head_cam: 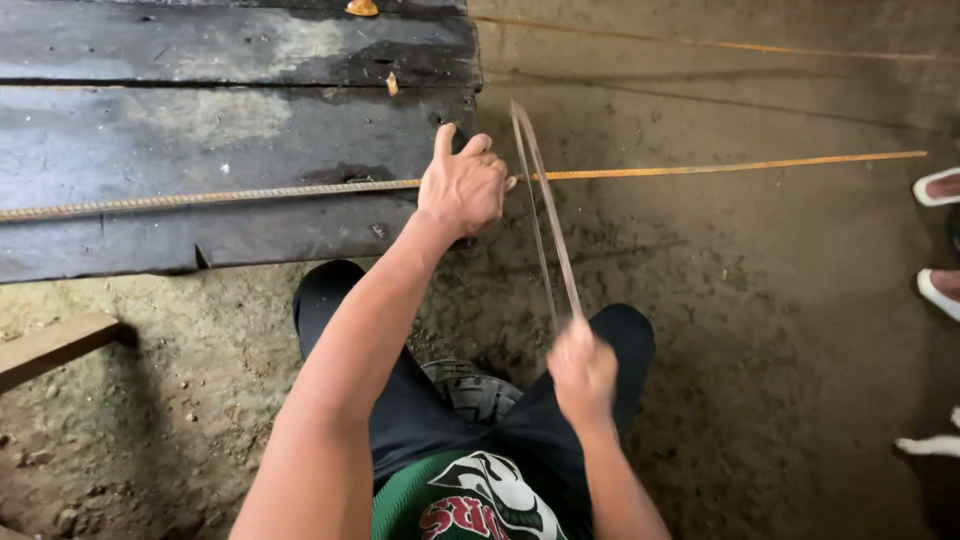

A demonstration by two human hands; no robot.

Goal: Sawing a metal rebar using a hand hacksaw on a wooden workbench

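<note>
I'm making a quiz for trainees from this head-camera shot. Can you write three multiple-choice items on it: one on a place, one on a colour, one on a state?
1. Where does the left hand press the ribbed steel rod?
A. at the edge of the dark wooden planks
B. on the person's knee
C. on a wall

2. What colour is the rod's overhanging part?
A. blue
B. rusty orange
C. white

3. How does the right hand hold the hacksaw?
A. open, apart from it
B. closed on its near end
C. flat on its blade

Answers: 1 A, the hand sits at the plank edge; 2 B, it looks orange over the dirt floor; 3 B, the fist wraps the saw's end.
</note>
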